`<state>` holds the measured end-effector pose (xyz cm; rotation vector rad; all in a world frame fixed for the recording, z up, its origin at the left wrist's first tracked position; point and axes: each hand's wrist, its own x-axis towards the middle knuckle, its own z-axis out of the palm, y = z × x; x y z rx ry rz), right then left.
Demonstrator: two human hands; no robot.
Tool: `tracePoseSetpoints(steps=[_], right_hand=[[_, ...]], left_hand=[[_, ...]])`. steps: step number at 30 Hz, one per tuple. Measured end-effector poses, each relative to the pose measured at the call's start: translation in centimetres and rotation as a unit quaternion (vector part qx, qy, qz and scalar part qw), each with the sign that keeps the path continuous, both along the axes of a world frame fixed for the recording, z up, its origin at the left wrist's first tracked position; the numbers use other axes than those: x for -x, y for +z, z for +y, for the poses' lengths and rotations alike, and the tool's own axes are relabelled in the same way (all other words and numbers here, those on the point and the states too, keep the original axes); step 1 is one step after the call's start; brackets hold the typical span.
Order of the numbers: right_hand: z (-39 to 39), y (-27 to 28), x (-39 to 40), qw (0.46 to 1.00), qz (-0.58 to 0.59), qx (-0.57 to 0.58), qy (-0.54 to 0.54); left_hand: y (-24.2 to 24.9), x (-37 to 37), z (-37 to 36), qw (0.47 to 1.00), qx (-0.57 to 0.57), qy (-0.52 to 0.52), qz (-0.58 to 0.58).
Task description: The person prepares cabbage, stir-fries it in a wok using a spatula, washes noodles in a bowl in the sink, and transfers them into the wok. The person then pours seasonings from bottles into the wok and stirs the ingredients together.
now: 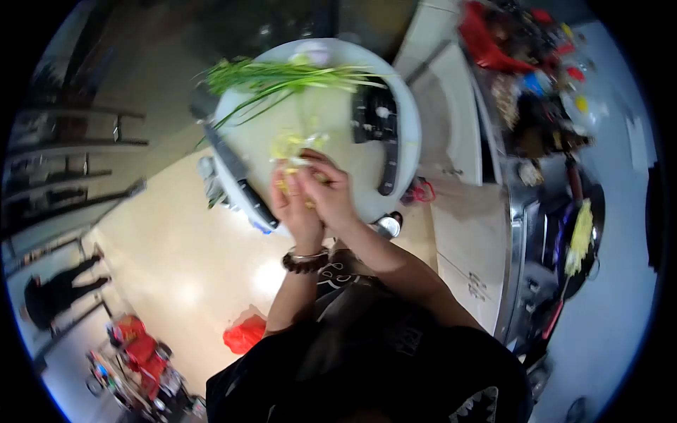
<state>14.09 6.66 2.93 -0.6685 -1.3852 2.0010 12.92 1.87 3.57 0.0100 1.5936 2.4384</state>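
Observation:
Over a round white cutting board (pixel 331 106), my left hand (pixel 295 211) and my right hand (pixel 331 192) are pressed together, fingers closed around small pale yellow pieces (pixel 291 169). Whether these are garlic or ginger is too blurred to tell. More chopped bits (pixel 288 143) lie on the board just beyond my fingertips. A bunch of green onions (pixel 296 76) spans the far side, with a whitish bulb (pixel 310 52) behind it. Left of my hands, a knife (pixel 257 203) rests with its black handle towards me. A black cleaver (pixel 388 166) lies at the right.
On the right, a stove (pixel 525 282) carries a dark pan (pixel 596 211) beside a white cabinet (pixel 465 233). Dishes and bags (pixel 493 42) crowd the counter. A red bag (pixel 243 335) lies on the floor. Further left are a red cart (pixel 141 356) and another person (pixel 56 292).

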Motion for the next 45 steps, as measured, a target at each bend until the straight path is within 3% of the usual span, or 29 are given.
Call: tracePoseSetpoints(steps=[1,4,6,8,12,16,17,18,19,20,21,22,23,24,25,26,27,28,29,30,31,32,34,36,37,38,39,41,45], right_hand=[[0.2,0.2,0.7,0.999,0.015,-0.032,-0.007],[0.5,0.7,1.1,0.990,0.038,0.125,0.052],[2.3,4.1,0.3,0.994,0.104,0.019,0.006],[5.4,9.6,-2.8,0.991,0.131,0.019,0.003],[12.1,17.1,-13.1,0.943,0.212,-0.190,-0.173],[18.3,23.7,-29.1,0.847,0.046,-0.340,-0.407],[19.9,24.4,-32.4,0.871,0.104,-0.213,-0.431],[20.9,25.6,-36.0,0.870,0.115,-0.187,-0.441],[23.4,25.0,-38.9,0.820,0.075,-0.246,-0.511],[25.5,24.7,-41.9,0.813,0.089,-0.227,-0.529],[28.3,23.2,-45.3,0.793,0.029,-0.243,-0.558],[31.1,20.7,-48.7,0.770,-0.030,-0.255,-0.584],[33.7,17.9,-51.9,0.720,-0.232,-0.306,-0.579],[35.3,15.2,-55.0,0.638,-0.422,-0.348,-0.542],[35.8,13.2,-58.1,0.545,-0.503,-0.386,-0.549],[37.4,12.5,-60.3,0.449,-0.564,-0.429,-0.544],[37.2,14.9,-60.8,0.383,-0.665,-0.389,-0.509],[36.1,17.2,-58.8,0.499,-0.470,-0.396,-0.611],[34.7,19.7,-56.7,0.570,-0.235,-0.414,-0.670],[33.0,21.1,-53.5,0.594,-0.155,-0.467,-0.637],[31.5,22.7,-51.0,0.568,-0.197,-0.483,-0.637],[28.3,24.9,-45.1,0.692,-0.019,-0.373,-0.618],[25.1,21.9,-38.5,0.803,0.014,-0.391,-0.448],[19.9,18.2,-30.7,0.854,-0.155,-0.433,-0.245],[17.4,16.3,-26.7,0.847,-0.229,-0.460,-0.136],[15.3,13.0,-23.6,0.900,-0.192,-0.390,-0.029],[13.3,9.6,-20.4,0.935,-0.167,-0.304,0.070],[10.4,5.3,-14.3,0.895,-0.130,-0.397,0.155],[8.2,-0.9,-2.4,0.808,-0.151,-0.559,0.112]], left_hand=[[-0.4,0.5,-0.3,0.999,0.031,0.011,0.012],[-1.2,1.3,-0.4,0.998,0.049,0.001,0.039],[2.9,0.5,1.7,0.998,-0.054,-0.016,0.018],[8.5,-2.0,4.5,0.996,-0.057,-0.060,0.038],[15.7,-11.3,12.5,0.973,-0.148,-0.141,0.109],[21.6,-24.7,20.6,0.876,-0.276,-0.375,0.124],[21.9,-27.5,23.9,0.845,-0.264,-0.422,0.196],[22.6,-31.6,26.1,0.819,-0.318,-0.451,0.159],[23.1,-34.9,28.1,0.779,-0.354,-0.512,0.071],[22.0,-37.8,31.2,0.793,-0.296,-0.506,0.164],[20.3,-41.4,34.0,0.784,-0.305,-0.527,0.118],[17.9,-43.3,36.6,0.762,-0.236,-0.536,0.277],[15.1,-45.7,38.7,0.752,-0.068,-0.534,0.380],[14.2,-46.8,38.8,0.714,0.094,-0.616,0.319],[13.9,-46.8,39.0,0.683,0.170,-0.608,0.368],[10.7,-48.2,40.4,0.786,-0.007,-0.421,0.453],[18.0,-43.7,36.3,0.672,0.117,-0.708,0.181],[16.9,-43.0,35.1,0.754,-0.059,-0.594,0.274],[16.0,-42.5,33.9,0.786,-0.207,-0.438,0.384],[16.4,-39.9,31.1,0.794,-0.218,-0.452,0.342],[16.1,-37.1,28.1,0.805,-0.204,-0.417,0.369],[15.6,-34.6,25.6,0.808,-0.195,-0.388,0.398],[12.2,-28.8,20.1,0.873,-0.087,-0.343,0.336],[7.9,-22.5,14.7,0.913,0.073,-0.174,0.361],[5.5,-19.2,11.4,0.900,0.188,-0.138,0.369],[3.3,-16.1,8.5,0.873,0.248,-0.033,0.418],[2.0,-14.0,4.9,0.852,0.332,-0.021,0.405],[0.2,-11.1,0.0,0.773,0.541,-0.036,0.328],[-2.7,-6.9,-4.5,0.782,0.565,-0.067,0.254]])
